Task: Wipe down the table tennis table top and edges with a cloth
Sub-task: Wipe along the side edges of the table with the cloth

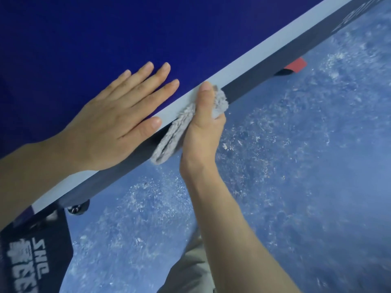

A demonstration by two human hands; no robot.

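Head view records one blue table tennis worktop with one white boundary line along its near side and one dark side edge below that line. Two hands are in view. Left hand lies flat on the blue surface, four fingers and thumb straight, holding nothing. Right hand grips one folded grey cloth and holds it against the dark side edge, thumb on the white line. One black caster shows under the edge at lower left. One red piece shows under the edge further along. Speckled blue floor lies beneath.
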